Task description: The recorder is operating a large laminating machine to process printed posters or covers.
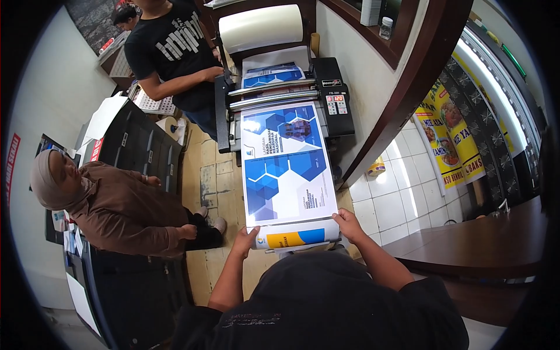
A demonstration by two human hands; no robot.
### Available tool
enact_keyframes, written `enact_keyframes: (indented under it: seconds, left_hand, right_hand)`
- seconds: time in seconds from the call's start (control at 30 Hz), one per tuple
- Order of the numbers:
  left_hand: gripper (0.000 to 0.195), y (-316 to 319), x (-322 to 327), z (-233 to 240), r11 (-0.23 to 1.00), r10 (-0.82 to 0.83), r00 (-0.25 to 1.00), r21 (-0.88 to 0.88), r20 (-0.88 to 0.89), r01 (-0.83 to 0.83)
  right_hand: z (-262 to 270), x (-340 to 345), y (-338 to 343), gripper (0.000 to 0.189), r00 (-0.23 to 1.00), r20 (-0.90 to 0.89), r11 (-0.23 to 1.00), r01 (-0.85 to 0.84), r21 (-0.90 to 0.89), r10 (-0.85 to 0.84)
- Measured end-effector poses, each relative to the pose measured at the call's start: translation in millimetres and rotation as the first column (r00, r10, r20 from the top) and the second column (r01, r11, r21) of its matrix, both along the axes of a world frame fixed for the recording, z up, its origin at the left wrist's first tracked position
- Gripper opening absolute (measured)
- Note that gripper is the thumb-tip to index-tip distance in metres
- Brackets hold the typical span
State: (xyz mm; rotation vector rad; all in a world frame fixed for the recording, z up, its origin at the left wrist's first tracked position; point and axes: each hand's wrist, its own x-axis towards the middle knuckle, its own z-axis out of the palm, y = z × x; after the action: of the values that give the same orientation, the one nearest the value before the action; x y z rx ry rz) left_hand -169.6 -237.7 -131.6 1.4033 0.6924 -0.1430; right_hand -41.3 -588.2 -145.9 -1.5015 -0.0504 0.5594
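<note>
A long glossy printed sheet (286,175) with blue hexagon patterns runs from the rollers of a roll laminator (273,94) towards me. My left hand (246,241) grips its near left edge, thumb on top. At the near right corner, my right hand (350,226) pinches the same sheet. Between my hands, a curved part with a yellow and blue print (295,238) bends downward. What lies beneath it is mostly hidden. Another blue print (273,78) lies on the far side of the metal rollers.
A large film roll (261,28) is mounted above the machine. One person (170,57) stands at its far left with a hand on its side; another person (127,210) stands left by black drawers (148,140). A wooden post (411,83) and dark counter (468,245) are right.
</note>
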Motion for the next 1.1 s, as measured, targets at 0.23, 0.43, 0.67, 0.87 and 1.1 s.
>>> enact_keyframes:
  seconds: [0.23, 0.43, 0.67, 0.87, 1.1]
  left_hand:
    - [0.027, 2.2, 5.3, 0.5, 0.998, 0.041, 0.999, -0.040, 0.029, -0.040]
    - [0.030, 7.5, 1.1, -14.9, 0.996, 0.038, 0.998, -0.084, 0.044, -0.034]
    - [0.027, 7.5, 17.3, -8.2, 0.993, -0.007, 0.999, -0.118, -0.035, 0.003]
    - [0.030, 9.4, 16.9, 18.8, 0.999, 0.016, 1.000, -0.039, 0.004, -0.016]
    - [0.046, -0.3, 19.0, 5.5, 0.966, -0.131, 0.991, 0.226, 0.008, 0.125]
  right_hand:
    - [-16.2, 17.0, 4.9, 0.008, 0.998, 0.055, 0.987, -0.027, -0.157, 0.036]
    - [86.0, 110.1, 91.4, 0.046, 0.821, 0.523, 0.903, 0.022, -0.429, 0.228]
    - [118.6, 223.6, 247.3, 0.068, 0.719, 0.249, 0.495, -0.151, -0.855, 0.649]
    - [117.7, 245.0, 304.1, 0.068, 0.732, 0.181, 0.420, -0.156, -0.894, 0.657]
    - [65.4, 270.3, 278.3, 0.066, 0.619, 0.449, 0.531, 0.060, -0.845, 0.645]
